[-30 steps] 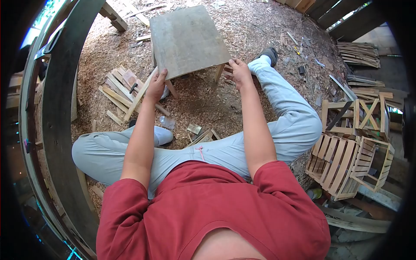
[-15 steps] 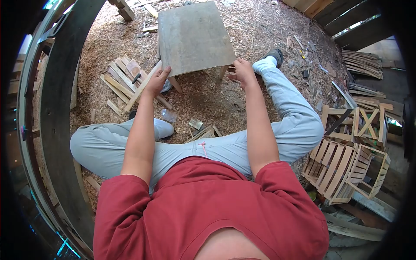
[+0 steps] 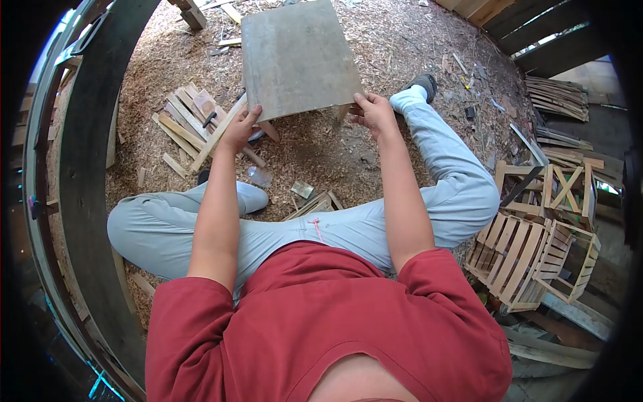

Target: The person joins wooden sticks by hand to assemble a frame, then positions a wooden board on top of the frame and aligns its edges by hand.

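A small table with a grey, worn wooden top (image 3: 298, 57) stands on wooden legs in front of me. My left hand (image 3: 239, 128) grips the top's near left corner, thumb on the upper face and fingers at the edge. At the near right corner, my right hand (image 3: 374, 115) holds the edge the same way, its fingers partly under the board. Close to my left hand, a pale wooden strip (image 3: 213, 142) leans over a pile of wood slats (image 3: 181, 127). A dark-handled tool (image 3: 209, 119) lies on that pile.
Wood shavings (image 3: 321, 157) cover the ground. Slatted wooden crates (image 3: 512, 258) sit at the right, below stacked thin slats (image 3: 559, 97). A long dark plank (image 3: 87, 181) stands at the left. A clear plastic piece (image 3: 260, 177) and a small block (image 3: 302, 189) lie between my legs.
Compared with the first frame, the table and both hands appear slightly shifted, along with the whole view. Both hands stay on the same corners.
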